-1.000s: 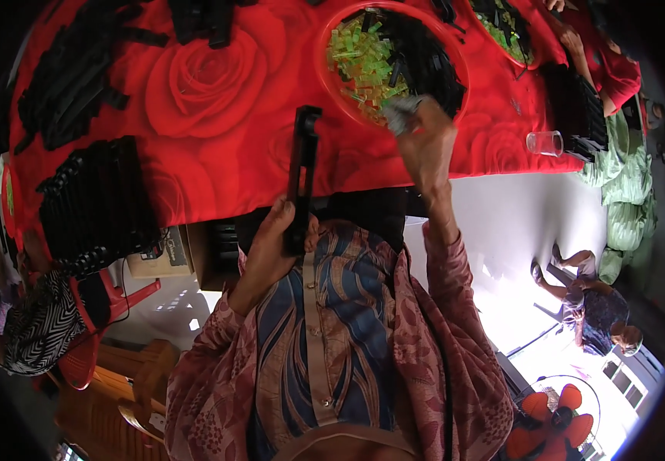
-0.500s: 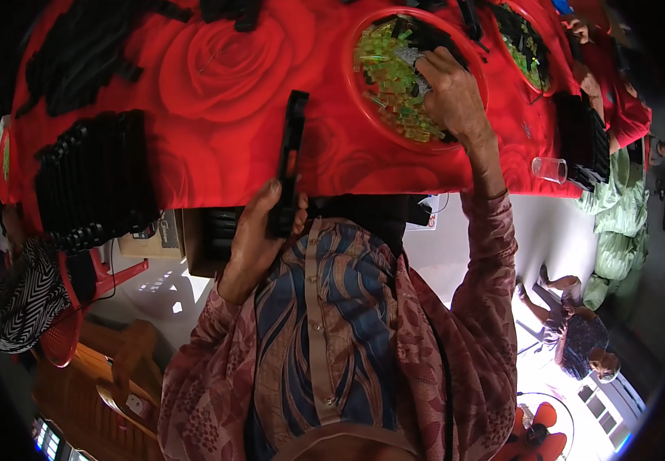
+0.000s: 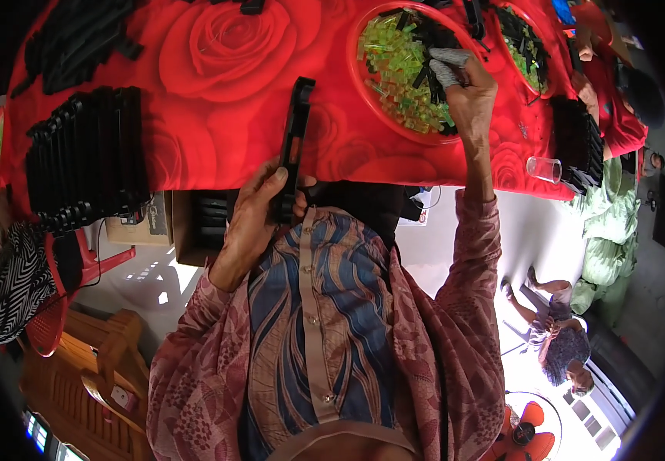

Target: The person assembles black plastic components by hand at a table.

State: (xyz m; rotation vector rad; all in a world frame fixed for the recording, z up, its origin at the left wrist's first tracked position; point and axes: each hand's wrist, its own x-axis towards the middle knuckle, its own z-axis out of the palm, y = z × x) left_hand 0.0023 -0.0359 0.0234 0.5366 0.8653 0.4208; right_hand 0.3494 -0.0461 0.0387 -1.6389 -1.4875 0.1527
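My left hand [image 3: 256,211] is closed around the lower end of a long, narrow black plastic strip [image 3: 295,134], held upright just in front of the table edge. A small orange-red patch shows midway along the strip. My right hand [image 3: 471,96] is over the right side of a red bowl [image 3: 355,73], fingers bent together and pointing down at the pieces. Greyish wrapping covers some of its fingertips. Whatever they pinch is too small or hidden to name. Small translucent yellow-green pieces [image 3: 402,77] fill the bowl, mixed with short black ones.
A row of similar black strips [image 3: 86,157] lies at the table's left, with a loose black pile [image 3: 79,42] behind it. Right of my bowl are a second red bowl [image 3: 513,58], a clear cup [image 3: 544,169] and stacked black parts [image 3: 578,142]. Another person [image 3: 621,115] sits at far right.
My right hand has shifted toward the bowl's right side, and its wrapped fingertips now show more. My left hand still holds the black strip. The whole view has shifted slightly.
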